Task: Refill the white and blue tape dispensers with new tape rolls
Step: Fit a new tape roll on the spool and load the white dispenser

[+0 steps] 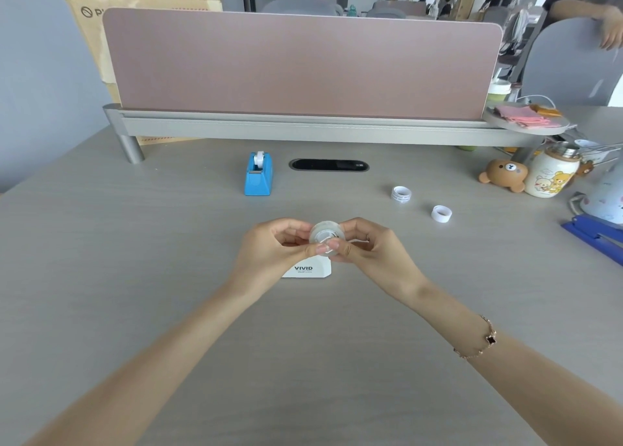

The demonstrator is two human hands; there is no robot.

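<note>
Both hands meet at the centre of the view, above the grey desk (135, 243). The left hand (269, 243) and the right hand (367, 246) pinch one clear tape roll (324, 235) between their fingertips, the left at the roll's 8 o'clock edge, the right at its 4 o'clock edge; the roll's flat face is turned toward the camera and its white core is visible. Directly below the roll, at 6 o'clock from it, the white tape dispenser (306, 270) stands on the desk, partly hidden by the hands, with the lettering "VIVID" facing the camera. The blue tape dispenser (258, 176) stands upright at 11 o'clock from the hands, well apart from them, with a white roll seated in its top. Two empty white tape cores lie at 2 o'clock from the hands: one printed core (401, 194) and, nearer the camera, one plain core (441, 213), apart from each other. A bracelet (482, 341) encircles the right wrist.
</note>
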